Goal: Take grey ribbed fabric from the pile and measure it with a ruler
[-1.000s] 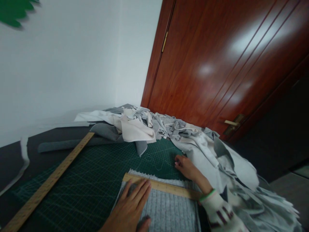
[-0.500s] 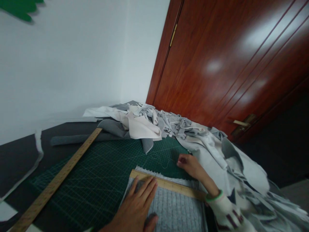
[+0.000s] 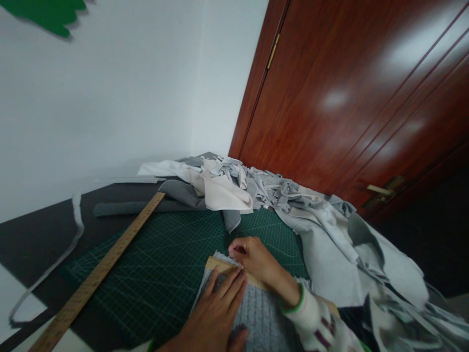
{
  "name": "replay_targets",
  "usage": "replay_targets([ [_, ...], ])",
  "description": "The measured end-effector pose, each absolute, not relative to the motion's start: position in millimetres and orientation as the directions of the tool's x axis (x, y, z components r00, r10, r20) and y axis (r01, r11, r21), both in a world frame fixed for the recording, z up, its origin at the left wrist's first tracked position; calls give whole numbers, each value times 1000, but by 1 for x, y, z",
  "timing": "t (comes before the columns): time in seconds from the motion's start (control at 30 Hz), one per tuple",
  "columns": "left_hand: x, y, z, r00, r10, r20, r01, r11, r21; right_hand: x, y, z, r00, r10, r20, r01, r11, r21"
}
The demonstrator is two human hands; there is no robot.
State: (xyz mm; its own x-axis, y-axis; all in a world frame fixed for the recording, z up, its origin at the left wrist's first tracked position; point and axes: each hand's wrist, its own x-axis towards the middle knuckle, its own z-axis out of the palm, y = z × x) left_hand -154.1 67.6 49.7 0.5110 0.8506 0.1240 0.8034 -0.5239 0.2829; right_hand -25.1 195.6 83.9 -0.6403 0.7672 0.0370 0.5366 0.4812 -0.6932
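Grey ribbed fabric lies on the green cutting mat, with a short wooden ruler across its far edge. My left hand rests spread on the ruler and fabric, its fingertips on the wood. Just beyond those fingertips, my right hand is at the frayed edge of the fabric, thumb and index finger pinched together. Whatever sits between them is too small to make out. My right forearm covers part of the ruler and fabric.
A long wooden ruler crosses the mat's left side. Grey and cream fabric scraps are heaped along the back, and large pale cloth pieces spread to the right. Behind stand a white wall and a brown door.
My right hand has moved left, from above the mat to the fabric edge beside my left fingertips. The view has shifted slightly; my left hand stays on the ruler.
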Motion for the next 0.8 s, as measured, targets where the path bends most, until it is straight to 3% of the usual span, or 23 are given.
replay_targets([
  [0.47,-155,76,40,526,850,17,803,-503,319,-40,191,67,-702,701,121,532,631,-564],
  [0.8,-157,84,-6,557,819,139,768,-572,287,-42,183,74,-760,646,74,597,738,-315],
])
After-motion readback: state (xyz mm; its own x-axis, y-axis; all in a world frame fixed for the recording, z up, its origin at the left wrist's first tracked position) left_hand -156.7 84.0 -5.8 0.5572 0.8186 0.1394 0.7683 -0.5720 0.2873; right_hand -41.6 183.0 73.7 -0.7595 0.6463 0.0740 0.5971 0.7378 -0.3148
